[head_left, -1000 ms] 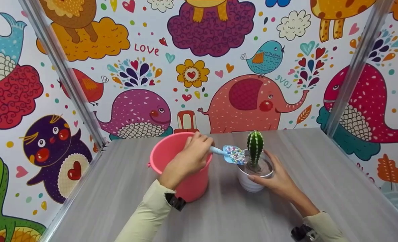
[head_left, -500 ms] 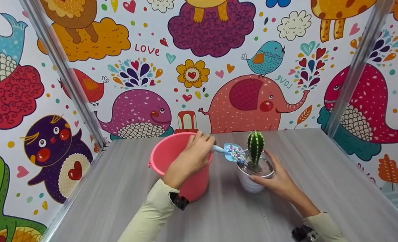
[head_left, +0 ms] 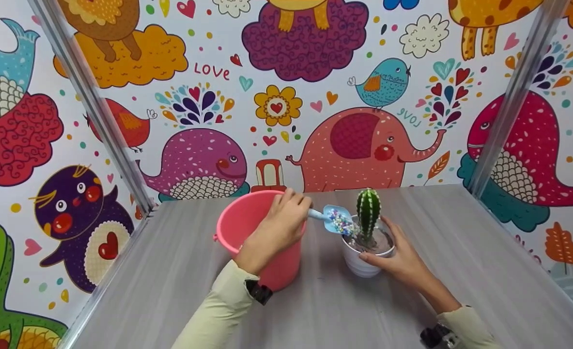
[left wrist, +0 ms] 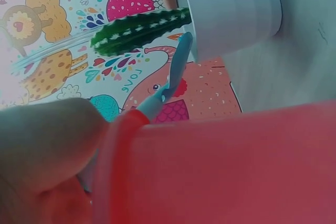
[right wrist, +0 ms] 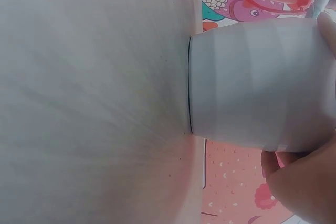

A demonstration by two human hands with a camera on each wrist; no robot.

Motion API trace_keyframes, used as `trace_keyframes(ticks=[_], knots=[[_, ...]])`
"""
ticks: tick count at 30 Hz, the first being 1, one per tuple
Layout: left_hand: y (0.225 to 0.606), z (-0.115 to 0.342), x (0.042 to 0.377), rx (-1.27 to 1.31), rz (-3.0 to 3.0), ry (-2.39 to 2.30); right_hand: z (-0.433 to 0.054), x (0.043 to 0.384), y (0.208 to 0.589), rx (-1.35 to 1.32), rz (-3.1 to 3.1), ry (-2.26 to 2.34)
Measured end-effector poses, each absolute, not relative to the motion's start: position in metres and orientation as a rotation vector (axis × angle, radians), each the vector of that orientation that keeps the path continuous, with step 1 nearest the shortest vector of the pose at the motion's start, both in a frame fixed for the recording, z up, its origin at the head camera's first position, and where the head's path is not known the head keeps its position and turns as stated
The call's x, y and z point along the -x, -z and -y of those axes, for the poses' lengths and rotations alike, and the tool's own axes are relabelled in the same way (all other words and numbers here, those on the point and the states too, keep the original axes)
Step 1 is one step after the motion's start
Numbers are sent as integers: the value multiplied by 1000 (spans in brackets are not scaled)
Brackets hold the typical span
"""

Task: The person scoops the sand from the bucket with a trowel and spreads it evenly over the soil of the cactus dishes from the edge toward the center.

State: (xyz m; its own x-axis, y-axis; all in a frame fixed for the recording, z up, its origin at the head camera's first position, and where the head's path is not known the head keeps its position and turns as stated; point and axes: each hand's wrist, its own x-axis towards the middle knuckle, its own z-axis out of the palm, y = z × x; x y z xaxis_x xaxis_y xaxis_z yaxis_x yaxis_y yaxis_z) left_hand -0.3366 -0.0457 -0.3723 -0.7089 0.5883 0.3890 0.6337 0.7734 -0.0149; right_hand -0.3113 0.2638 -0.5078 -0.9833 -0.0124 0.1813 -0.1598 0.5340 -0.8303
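Note:
My left hand (head_left: 285, 215) grips the handle of a light blue toy shovel (head_left: 334, 212) above the rim of a pink bucket (head_left: 286, 257). Small multicoloured beads lie on the shovel's blade, whose tip tilts down over the near-left rim of a white ribbed pot (head_left: 359, 264). A green cactus (head_left: 367, 213) with white spines stands upright in greyish soil in that pot. Around the pot's right side, my right hand (head_left: 397, 257) holds it with the thumb at the front rim. In the left wrist view the shovel (left wrist: 179, 64) reaches the pot's rim beside the cactus (left wrist: 142, 32).
Pot and bucket stand on a grey wood-grain table (head_left: 334, 310), the bucket left of the pot. Walls printed with cartoon animals (head_left: 354, 150) close off the back and both sides. Metal posts (head_left: 97, 111) run up the corners.
My left hand has shifted slightly right. The shovel's blade tips further down and its beads have slid toward the tip, some falling at the pot's rim. My right hand keeps its hold.

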Motion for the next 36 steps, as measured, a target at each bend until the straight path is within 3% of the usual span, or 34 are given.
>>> trace_keyframes(ticks=[36], knots=[[380, 33, 327, 805, 2348, -218, -242, 301, 510, -65, 2511, -1358]])
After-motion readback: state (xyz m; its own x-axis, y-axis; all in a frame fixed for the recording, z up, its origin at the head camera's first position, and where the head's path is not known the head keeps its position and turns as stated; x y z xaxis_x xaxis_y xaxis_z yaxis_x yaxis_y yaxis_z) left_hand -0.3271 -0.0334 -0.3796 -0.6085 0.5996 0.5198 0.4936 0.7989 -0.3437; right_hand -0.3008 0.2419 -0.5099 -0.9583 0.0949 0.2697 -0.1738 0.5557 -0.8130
